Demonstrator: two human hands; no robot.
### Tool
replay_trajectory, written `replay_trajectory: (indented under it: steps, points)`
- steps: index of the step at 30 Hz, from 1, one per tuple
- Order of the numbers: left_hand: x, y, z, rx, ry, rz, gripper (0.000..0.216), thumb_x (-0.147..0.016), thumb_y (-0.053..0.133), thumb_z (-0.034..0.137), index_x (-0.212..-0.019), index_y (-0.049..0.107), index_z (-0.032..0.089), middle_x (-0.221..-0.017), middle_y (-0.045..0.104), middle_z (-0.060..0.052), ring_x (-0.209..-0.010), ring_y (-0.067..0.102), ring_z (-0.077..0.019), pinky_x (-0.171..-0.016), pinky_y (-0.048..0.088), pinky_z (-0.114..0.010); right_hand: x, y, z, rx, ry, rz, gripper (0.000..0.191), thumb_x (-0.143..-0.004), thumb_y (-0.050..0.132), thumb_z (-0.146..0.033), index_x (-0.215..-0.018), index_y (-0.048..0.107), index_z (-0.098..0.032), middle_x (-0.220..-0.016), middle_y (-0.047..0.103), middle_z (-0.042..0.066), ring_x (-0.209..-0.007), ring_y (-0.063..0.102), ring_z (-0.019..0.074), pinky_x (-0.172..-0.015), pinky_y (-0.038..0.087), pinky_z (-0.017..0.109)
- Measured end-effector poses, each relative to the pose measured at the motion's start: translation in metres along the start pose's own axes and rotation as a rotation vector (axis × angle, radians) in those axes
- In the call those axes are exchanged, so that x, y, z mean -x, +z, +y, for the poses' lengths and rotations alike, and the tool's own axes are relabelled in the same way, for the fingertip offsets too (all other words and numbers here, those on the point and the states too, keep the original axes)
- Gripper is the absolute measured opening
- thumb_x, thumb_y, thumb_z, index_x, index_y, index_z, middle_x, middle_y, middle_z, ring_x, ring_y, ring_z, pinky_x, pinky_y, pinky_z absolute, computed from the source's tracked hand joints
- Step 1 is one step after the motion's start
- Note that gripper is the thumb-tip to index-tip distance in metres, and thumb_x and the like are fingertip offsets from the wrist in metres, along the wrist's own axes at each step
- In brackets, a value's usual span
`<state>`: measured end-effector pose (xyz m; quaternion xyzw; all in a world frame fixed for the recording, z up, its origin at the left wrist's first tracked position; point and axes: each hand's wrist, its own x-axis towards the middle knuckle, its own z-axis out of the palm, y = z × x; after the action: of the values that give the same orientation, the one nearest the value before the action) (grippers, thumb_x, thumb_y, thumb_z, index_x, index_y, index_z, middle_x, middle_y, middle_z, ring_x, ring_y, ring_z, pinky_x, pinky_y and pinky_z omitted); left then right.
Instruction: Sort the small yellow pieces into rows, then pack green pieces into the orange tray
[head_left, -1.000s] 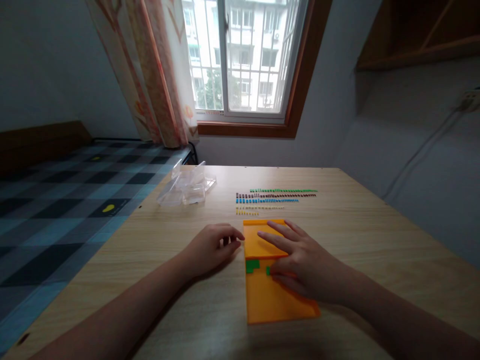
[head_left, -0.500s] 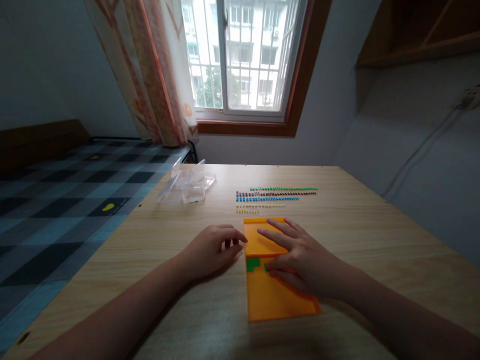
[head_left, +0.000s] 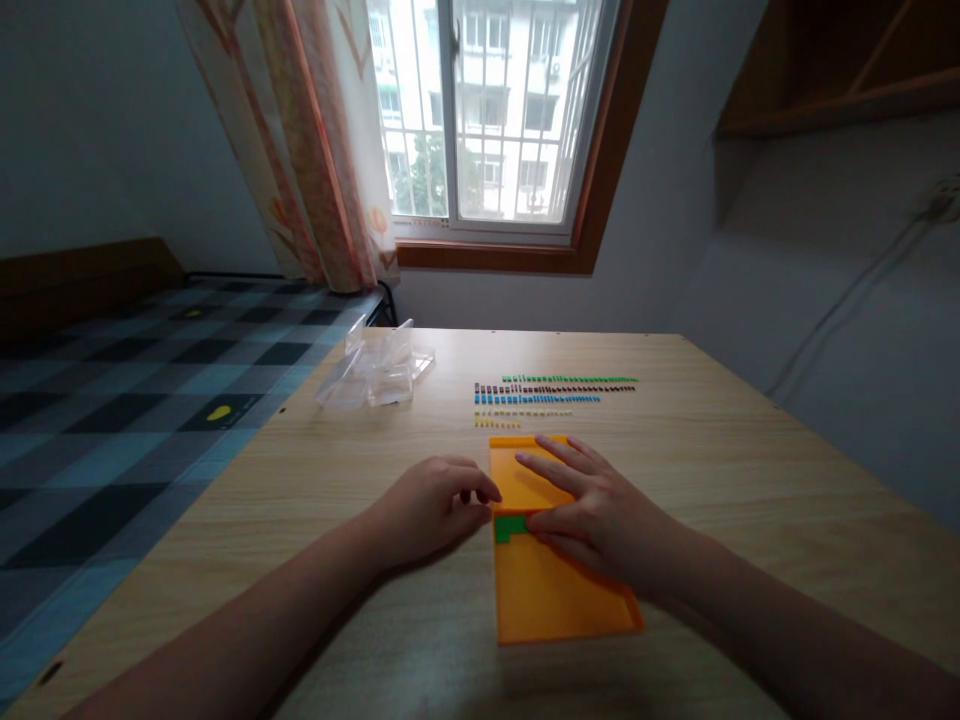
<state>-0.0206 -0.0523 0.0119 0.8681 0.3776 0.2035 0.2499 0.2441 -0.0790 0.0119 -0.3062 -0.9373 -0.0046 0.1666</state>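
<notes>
An orange shallow tray [head_left: 562,595], split by a raised crossbar, lies flat on the wooden table. Green flat pieces [head_left: 510,525] sit in its lower section, along the crossbar at the left side. My right hand [head_left: 596,505] is over the tray. Its thumb and index finger close on a green piece at the right end of the green shape, mostly hidden by the fingertips, while the other fingers stretch over the upper section. My left hand [head_left: 435,505] rests at the tray's left edge, fingers loosely bent, thumb apart, nothing visible in it.
Rows of tiny green, dark, blue, pale and yellow pieces [head_left: 536,399] lie beyond the tray. Clear plastic boxes [head_left: 386,375] stand at the table's back left. A bed with a checked cover [head_left: 180,370] adjoins the left side; a window is ahead.
My right fingers have slid the green piece left and slightly up, closing the gap to the other green. My left hand has shifted slightly down and right at the tray's edge.
</notes>
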Motion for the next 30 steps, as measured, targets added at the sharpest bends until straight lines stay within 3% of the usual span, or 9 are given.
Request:
replay_trajectory:
  steps: [7,14,22,30]
  points:
    - [0.000,0.000,0.000,-0.015,-0.006,-0.003,0.016,-0.081,0.063,0.016,-0.088,0.077,0.021,-0.080,0.072,-0.002,-0.068,0.062,-0.0125,-0.063,0.047,-0.022,0.000,0.003,0.000,-0.022,0.020,0.020,0.019,-0.094,0.064,-0.028,-0.103,0.079,-0.034,-0.154,0.048,0.007,-0.145,0.039,0.0375,-0.113,0.033,0.066]
    - [0.001,-0.003,-0.001,-0.012,-0.014,-0.048,0.017,-0.082,0.064,0.019,-0.093,0.077,0.022,-0.084,0.072,-0.002,-0.070,0.063,-0.0129,-0.063,0.047,-0.022,0.002,-0.003,0.010,-0.059,0.029,0.161,0.020,-0.094,0.063,-0.028,-0.102,0.080,-0.032,-0.146,0.057,0.009,-0.143,0.042,0.0352,-0.110,0.038,0.063]
    - [0.001,-0.001,-0.003,0.013,-0.003,-0.053,0.017,-0.082,0.064,0.019,-0.093,0.077,0.021,-0.085,0.072,-0.002,-0.070,0.062,-0.0124,-0.063,0.047,-0.022,0.002,0.001,0.002,-0.081,0.003,0.045,0.021,-0.093,0.064,-0.026,-0.103,0.080,-0.035,-0.152,0.052,0.005,-0.144,0.041,0.0344,-0.114,0.033,0.063]
    - [0.002,-0.001,-0.003,0.016,0.006,-0.053,0.018,-0.081,0.064,0.017,-0.094,0.076,0.022,-0.086,0.072,-0.001,-0.069,0.062,-0.0119,-0.064,0.047,-0.022,-0.001,0.004,0.002,-0.064,0.006,0.037,0.020,-0.095,0.061,-0.029,-0.100,0.080,-0.034,-0.151,0.053,0.005,-0.143,0.042,0.0343,-0.113,0.036,0.061]
